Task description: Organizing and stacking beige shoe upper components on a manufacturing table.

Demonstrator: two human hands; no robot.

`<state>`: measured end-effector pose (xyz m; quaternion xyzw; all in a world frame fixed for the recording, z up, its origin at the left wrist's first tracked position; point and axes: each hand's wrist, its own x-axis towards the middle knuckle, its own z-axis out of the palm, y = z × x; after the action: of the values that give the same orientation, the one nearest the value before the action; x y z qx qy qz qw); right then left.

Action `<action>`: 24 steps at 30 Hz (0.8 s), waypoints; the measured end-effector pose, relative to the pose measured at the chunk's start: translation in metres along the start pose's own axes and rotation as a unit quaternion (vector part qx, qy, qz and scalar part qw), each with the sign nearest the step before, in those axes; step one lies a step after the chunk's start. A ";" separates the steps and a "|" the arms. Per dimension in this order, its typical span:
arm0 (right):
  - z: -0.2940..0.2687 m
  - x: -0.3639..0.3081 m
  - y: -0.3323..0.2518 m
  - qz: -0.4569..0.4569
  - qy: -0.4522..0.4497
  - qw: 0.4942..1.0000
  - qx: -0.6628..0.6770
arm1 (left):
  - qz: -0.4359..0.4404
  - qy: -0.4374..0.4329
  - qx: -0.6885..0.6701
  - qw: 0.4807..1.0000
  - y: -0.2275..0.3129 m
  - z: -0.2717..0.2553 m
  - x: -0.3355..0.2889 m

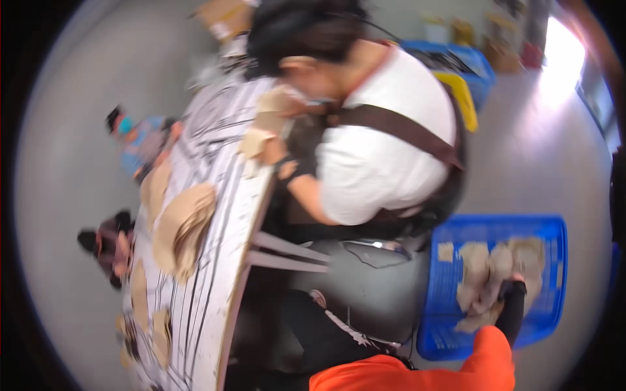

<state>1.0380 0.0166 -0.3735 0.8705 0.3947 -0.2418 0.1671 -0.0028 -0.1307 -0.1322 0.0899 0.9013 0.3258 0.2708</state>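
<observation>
My right arm, in an orange sleeve with a black cuff over the forearm, reaches down into a blue plastic basket [448,335] at the lower right. My right hand [512,285] is at the beige, fabric-like pieces [479,260] heaped inside it. Blur and the pieces hide my fingers, so I cannot tell whether they grip anything. My left hand is out of view.
A long white table [225,274] with dark lines runs along the left, bearing stacked beige curved pieces [182,231]. A co-worker [385,143] in a white shirt and brown apron handles beige pieces there. Two people are beyond it. Another blue bin [479,65] stands behind.
</observation>
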 end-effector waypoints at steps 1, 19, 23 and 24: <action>-0.025 -0.002 -0.009 -0.016 -0.004 1.000 -0.012 | 0.003 -0.005 -0.052 0.999 -0.016 -0.005 0.009; -0.346 -0.270 -0.509 -0.643 -0.603 0.448 -0.145 | 0.176 -0.191 -0.236 0.937 0.047 0.030 -0.072; -0.422 -0.492 -0.619 -0.806 -0.278 0.482 -0.203 | 0.203 -0.182 -0.243 0.931 0.051 0.013 -0.070; -0.440 -0.529 -0.640 -0.848 -0.205 0.457 -0.175 | 0.201 -0.182 -0.243 0.931 0.051 0.007 -0.070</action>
<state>0.3711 0.3125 0.2188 -0.0153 0.9263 -0.3618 0.1043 0.0589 -0.1110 -0.0744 0.2587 0.6930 0.5603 0.3727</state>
